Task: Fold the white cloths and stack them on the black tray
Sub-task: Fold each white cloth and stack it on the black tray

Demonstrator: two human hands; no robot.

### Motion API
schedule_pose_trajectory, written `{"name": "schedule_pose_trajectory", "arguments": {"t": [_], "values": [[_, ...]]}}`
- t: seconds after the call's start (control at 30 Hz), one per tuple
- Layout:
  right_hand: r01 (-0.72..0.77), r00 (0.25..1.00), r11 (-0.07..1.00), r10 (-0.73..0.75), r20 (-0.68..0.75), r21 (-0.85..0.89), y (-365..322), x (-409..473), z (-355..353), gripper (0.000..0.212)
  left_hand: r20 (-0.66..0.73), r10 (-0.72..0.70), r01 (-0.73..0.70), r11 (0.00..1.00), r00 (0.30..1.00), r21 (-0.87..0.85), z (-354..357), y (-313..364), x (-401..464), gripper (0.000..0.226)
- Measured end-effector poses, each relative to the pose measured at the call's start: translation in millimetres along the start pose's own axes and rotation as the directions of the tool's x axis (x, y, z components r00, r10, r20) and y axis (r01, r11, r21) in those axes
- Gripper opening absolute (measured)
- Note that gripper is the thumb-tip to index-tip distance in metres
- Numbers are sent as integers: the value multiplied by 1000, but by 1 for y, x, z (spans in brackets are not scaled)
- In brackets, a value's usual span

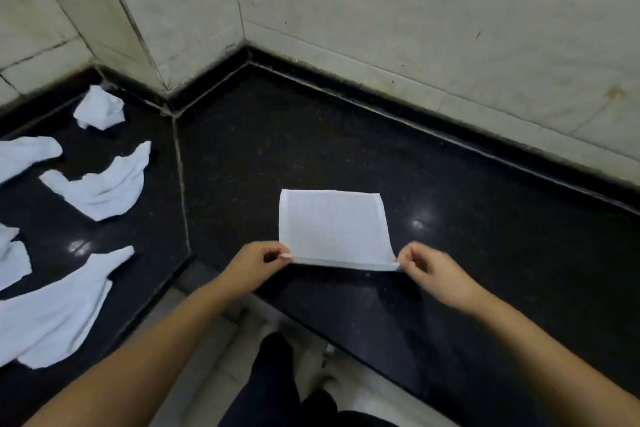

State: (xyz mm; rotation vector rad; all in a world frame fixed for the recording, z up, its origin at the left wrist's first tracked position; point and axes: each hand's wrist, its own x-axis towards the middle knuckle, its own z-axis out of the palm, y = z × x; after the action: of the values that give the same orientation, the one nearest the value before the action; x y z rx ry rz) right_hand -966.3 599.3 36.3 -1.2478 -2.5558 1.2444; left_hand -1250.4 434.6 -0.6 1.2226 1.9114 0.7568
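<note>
A white cloth (332,224) lies flat on the black stone counter (450,204), folded over with its doubled edge toward me. My left hand (254,269) pinches the cloth's near left corner. My right hand (433,270) pinches its near right corner, slightly lifted off the counter. Several unfolded white cloths lie crumpled at the left: a small one (99,109) near the wall, a curved one (104,184), and a large one (59,308) near the front edge. No black tray is in view.
Pale tiled walls (381,10) close off the counter at the back and form a corner. The counter's front edge runs diagonally below my hands, with a light floor (214,329) and my dark trouser legs (273,385) beneath.
</note>
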Motion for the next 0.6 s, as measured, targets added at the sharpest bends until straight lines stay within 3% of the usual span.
{"name": "schedule_pose_trajectory", "arguments": {"t": [0.13, 0.27, 0.47, 0.6], "values": [[-51, 998, 999, 51, 34, 13, 11, -5, 18, 20, -17, 25, -24, 999, 1000, 48, 9, -8, -9, 10], [-76, 990, 996, 81, -117, 46, -5, 37, 7, 14, -62, -12, 14, 1000, 998, 24, -7, 0, 8, 16], [-191, 951, 981, 189, -247, 13, -25, 108, -1, 13, -246, -138, 147, 989, 959, 18, -21, 12, 68, 24], [-291, 918, 953, 252, -307, -88, -20, 136, 14, 14, -297, -180, 234, 959, 938, 160, -17, 7, 105, 27]]}}
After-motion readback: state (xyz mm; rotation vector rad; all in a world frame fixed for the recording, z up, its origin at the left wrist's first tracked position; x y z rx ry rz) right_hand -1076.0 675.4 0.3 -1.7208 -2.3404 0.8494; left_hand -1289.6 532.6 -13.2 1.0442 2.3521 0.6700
